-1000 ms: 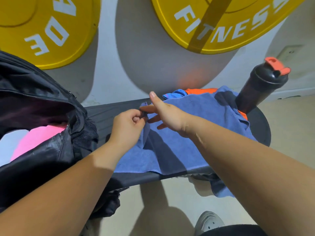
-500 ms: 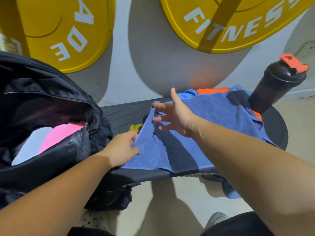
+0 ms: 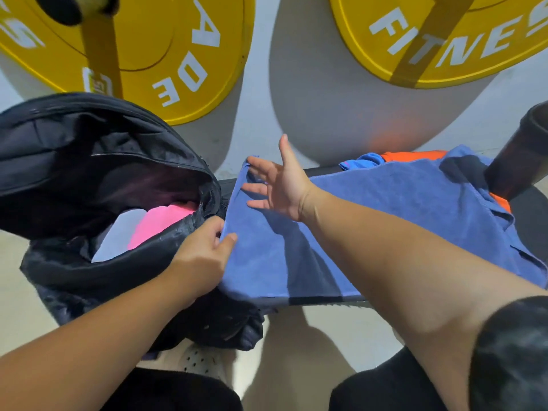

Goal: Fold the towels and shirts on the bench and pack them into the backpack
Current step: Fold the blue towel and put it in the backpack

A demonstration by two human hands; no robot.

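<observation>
**Towel on the bench, backpack beside it**

The towel (image 3: 385,209) lies spread on the bench (image 3: 326,300). The backpack (image 3: 74,173) stands just beside it at 9 o'clock, with folded clothes (image 3: 154,223) inside. Other clothes (image 3: 409,155) lie under the towel's far edge. A bottle (image 3: 522,155) stands at 2 o'clock. Behind, a weight plate (image 3: 166,48) stands at 11 o'clock, a second plate (image 3: 444,40) at 1 o'clock

The backpack (image 3: 89,161) gapes open at your left, its mouth just beside the desk's (image 3: 533,226) end. A pink cloth (image 3: 160,223) and a pale cloth (image 3: 118,235) lie in its bottom, with dark room above them. The blue towel (image 3: 370,221) covers most of the desk. A dark shaker bottle (image 3: 516,161) stands at the far right, by the towel's corner. Yellow weight plates (image 3: 178,54) close off the wall behind.
</observation>
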